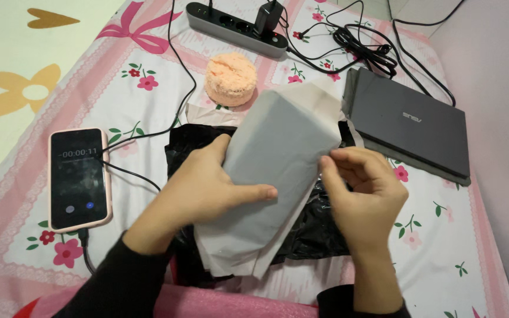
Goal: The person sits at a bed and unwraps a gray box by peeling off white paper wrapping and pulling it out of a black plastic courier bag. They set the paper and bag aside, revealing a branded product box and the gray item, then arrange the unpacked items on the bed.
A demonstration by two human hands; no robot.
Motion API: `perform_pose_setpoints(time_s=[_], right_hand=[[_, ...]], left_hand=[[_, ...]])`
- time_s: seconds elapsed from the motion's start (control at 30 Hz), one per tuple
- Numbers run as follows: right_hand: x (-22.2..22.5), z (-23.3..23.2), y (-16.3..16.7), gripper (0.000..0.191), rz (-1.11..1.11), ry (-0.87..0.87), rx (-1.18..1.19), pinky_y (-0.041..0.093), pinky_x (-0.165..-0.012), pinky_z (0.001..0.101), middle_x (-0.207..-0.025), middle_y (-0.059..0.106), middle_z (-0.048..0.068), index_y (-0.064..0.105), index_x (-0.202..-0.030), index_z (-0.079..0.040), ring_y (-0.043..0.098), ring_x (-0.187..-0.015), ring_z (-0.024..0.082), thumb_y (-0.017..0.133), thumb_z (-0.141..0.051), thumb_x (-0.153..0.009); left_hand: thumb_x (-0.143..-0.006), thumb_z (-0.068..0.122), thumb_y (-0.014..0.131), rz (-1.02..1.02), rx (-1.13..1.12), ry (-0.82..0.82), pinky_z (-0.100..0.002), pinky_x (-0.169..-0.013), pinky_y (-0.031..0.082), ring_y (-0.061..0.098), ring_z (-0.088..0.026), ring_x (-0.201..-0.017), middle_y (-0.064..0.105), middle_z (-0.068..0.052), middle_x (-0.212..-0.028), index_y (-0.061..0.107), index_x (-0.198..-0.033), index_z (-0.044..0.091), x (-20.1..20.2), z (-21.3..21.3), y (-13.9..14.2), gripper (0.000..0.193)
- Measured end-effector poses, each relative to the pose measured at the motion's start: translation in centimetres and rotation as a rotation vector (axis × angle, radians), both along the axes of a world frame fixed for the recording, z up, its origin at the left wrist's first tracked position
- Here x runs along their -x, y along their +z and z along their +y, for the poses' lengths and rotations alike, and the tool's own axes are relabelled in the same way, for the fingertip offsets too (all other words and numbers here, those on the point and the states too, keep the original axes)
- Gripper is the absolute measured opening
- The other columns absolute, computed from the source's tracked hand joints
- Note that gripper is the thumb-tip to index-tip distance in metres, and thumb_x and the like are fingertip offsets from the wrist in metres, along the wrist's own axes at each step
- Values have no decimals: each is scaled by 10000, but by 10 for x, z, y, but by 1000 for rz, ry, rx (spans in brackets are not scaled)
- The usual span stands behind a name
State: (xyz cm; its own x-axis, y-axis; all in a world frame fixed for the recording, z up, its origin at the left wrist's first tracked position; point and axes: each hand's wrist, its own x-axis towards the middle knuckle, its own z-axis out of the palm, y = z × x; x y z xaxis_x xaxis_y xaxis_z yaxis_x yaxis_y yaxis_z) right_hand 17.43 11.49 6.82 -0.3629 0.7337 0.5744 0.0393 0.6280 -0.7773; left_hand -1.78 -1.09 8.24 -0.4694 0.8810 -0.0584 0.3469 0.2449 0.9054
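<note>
1. Pink foam (237,300) is lying nearest the camera, at the bottom edge between the two dark sleeves.
2. Left hand (207,182) is gripping the grey parcel (278,153) from the left, thumb lying across its face, fingers curled out of sight behind.
3. Right hand (363,191) is pinching the parcel's right edge, fingertips closed on the wrapping.
4. Parcel is sitting between both hands over a black bag (310,227), its long axis running from lower left to upper right; the left hand is holding more of it.
5. Phone (79,178) is lying well left, laptop (410,126) right.
</note>
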Motion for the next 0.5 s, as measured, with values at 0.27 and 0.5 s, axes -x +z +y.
perform_pose_setpoints(time_s=[0.27, 0.5], right_hand=[[-1, 0, -12, 164, 80, -150, 79, 564, -763, 209, -945, 682, 44, 621, -1013, 32, 670, -823, 78, 740, 77, -909], [0, 8, -13, 164, 165, -88, 120, 518, -789, 208, -997, 645, 40, 583, -1058, 19, 621, -867, 68, 697, 91, -964]], left_hand=[[-549, 495, 897, 100, -56, -23, -378, -572, 581, 747, -275, -550, 696, -149, -595, 570, -1017, -5, -16, 2, 0, 759], [-624, 503, 918, 135, -302, -51, -371, -633, 587, 775, -261, -729, 744, -153, -803, 588, -1032, -21, -16, 4, -11, 742]])
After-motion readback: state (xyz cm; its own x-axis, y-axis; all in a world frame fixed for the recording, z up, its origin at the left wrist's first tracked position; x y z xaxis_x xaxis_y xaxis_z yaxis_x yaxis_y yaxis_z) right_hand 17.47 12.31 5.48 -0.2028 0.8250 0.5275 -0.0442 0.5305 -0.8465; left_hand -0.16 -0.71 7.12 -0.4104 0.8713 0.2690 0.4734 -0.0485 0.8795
